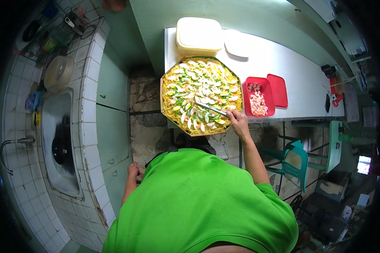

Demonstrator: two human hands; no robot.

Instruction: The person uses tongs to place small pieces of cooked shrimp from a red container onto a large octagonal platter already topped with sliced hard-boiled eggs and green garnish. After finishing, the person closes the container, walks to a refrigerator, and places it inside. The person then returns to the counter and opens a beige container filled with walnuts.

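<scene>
An octagonal tray point(162, 95) of yellow noodles point(173, 114) lies at the front left of the white table. Sliced boiled egg, chopped greens and small pinkish bits cover the noodles. In my right hand point(239, 123), at the tray's right front edge, are slim metal tongs point(212, 109); their tips reach in over the middle of the topping. Low by my left side hangs my left hand point(134, 170), away from the table, its fingers curled in with nothing visible in them. Right of the tray stands a red container point(246, 105) of pink shrimp point(258, 103).
A red lid point(277, 91) lies against the shrimp container. Behind the tray are a cream lidded tub point(199, 36) and a white lid point(237, 43) on the white table point(299, 80). A tiled counter with a sink point(50, 139) runs along my left; a green chair point(297, 162) stands to the right.
</scene>
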